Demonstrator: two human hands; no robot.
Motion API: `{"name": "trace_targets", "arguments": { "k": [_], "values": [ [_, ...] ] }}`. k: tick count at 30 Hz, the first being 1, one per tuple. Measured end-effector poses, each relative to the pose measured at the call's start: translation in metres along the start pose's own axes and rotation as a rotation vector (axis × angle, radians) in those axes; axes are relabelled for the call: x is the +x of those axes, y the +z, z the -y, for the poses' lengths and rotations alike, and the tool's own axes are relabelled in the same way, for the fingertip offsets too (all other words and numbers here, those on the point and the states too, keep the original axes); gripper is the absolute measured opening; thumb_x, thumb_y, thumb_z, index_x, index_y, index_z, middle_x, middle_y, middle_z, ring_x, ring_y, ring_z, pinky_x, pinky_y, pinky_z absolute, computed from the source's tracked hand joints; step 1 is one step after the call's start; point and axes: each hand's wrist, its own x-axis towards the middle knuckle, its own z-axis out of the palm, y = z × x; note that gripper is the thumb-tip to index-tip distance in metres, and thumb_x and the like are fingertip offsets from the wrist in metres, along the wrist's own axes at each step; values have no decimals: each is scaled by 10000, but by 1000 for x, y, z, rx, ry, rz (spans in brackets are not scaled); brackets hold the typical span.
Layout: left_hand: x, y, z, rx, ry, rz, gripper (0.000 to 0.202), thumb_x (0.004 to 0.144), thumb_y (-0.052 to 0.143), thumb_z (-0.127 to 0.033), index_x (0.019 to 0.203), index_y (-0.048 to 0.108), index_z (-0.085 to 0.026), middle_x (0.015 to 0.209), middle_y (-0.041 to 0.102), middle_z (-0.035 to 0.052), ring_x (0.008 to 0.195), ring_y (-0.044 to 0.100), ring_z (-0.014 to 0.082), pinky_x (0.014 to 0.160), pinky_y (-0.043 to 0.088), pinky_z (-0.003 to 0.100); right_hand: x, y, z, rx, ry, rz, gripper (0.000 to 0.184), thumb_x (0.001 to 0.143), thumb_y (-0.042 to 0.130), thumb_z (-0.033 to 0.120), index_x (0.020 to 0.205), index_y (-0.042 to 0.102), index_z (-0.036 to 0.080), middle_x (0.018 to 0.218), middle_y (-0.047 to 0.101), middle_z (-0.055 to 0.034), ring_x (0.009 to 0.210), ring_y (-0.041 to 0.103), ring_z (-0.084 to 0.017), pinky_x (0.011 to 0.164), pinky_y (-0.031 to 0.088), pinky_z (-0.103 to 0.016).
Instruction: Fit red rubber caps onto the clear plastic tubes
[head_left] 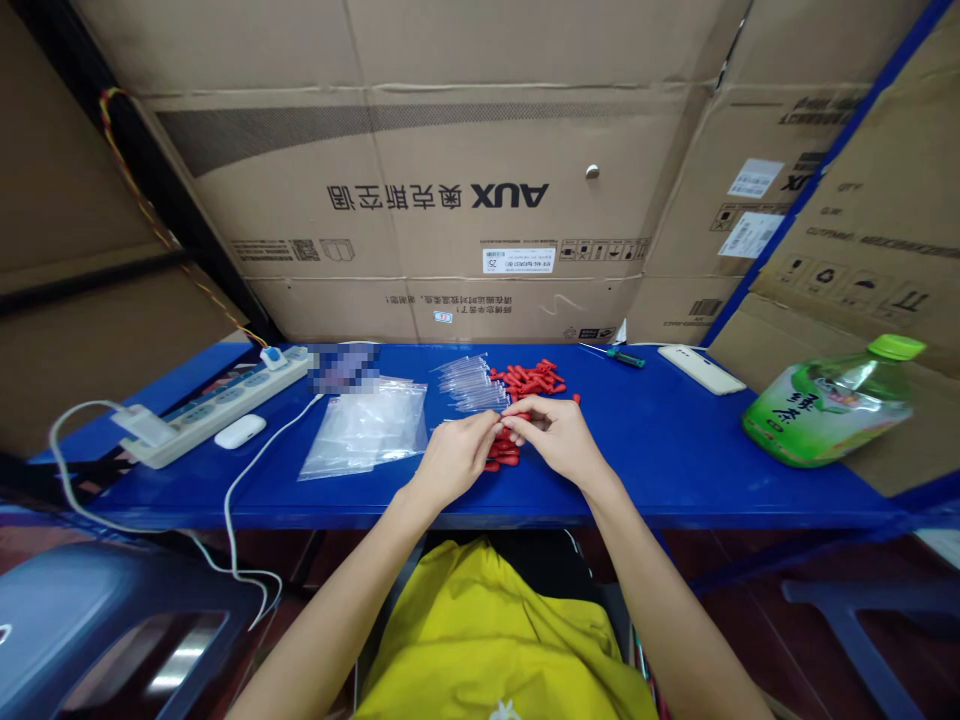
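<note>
My left hand (pixel 456 452) and my right hand (pixel 556 437) meet over the front middle of the blue table, fingertips nearly touching. Both are closed in a pinch. A small red piece shows at my right fingertips; what my left fingers pinch is hidden. Just beyond my hands lies a heap of red handle-like pieces (pixel 535 378). More red pieces (pixel 504 455) lie beneath my fingers, partly covered by them. To the left of the far heap, a bundle of thin, clear-looking rods (pixel 466 384) is spread out. Clear plastic bags (pixel 367 430) lie flat beyond my left hand.
On the left are a white power strip (pixel 217 410), a white earbud case (pixel 240 430) and loose cables. A green-handled screwdriver (pixel 625 357), a phone (pixel 701 369) and a green drink bottle (pixel 825 410) lie to the right. Cardboard (pixel 420 240) walls the back.
</note>
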Motion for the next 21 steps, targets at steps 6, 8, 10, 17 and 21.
{"name": "trace_targets", "arguments": {
  "k": [6, 8, 10, 17, 21],
  "values": [
    [2, 6, -2, -94, 23, -151, 306, 1114, 412, -342, 1140, 687, -209, 1029, 771, 80, 918, 729, 205, 837, 526, 303, 4, 0, 6, 183, 71, -13, 359, 770, 867, 518, 908, 764, 203, 733, 753, -8, 613, 709, -164, 635, 635, -312],
    [2, 6, -2, -100, 14, -183, 303, 1107, 443, -359, 1168, 701, -214, 1080, 780, 83, 967, 735, 214, 873, 534, 314, 5, 1, 8, 210, 94, -14, 385, 755, 874, 534, 901, 751, 199, 686, 733, 5, 580, 689, -154, 591, 617, -296],
    [1, 5, -2, -94, -1, -178, 304, 1104, 457, -373, 1171, 711, -219, 1101, 784, 77, 985, 738, 219, 886, 538, 319, 5, 1, 9, 223, 115, -12, 387, 759, 872, 534, 890, 743, 193, 640, 711, 16, 551, 668, -144, 555, 592, -279],
    [1, 0, -4, -127, 2, -107, 324, 1118, 404, -342, 1214, 690, -221, 1132, 761, 80, 1032, 721, 217, 922, 528, 328, 4, -1, 11, 235, 111, -35, 358, 750, 895, 488, 889, 756, 189, 657, 728, 3, 583, 681, -152, 600, 602, -297],
    [1, 0, -5, -144, -7, -100, 288, 1111, 429, -360, 1203, 667, -226, 1118, 758, 73, 993, 722, 213, 891, 520, 316, 5, -4, 9, 221, 92, -55, 356, 759, 889, 491, 914, 767, 195, 678, 735, 0, 609, 696, -161, 629, 613, -315]
  ]
}}
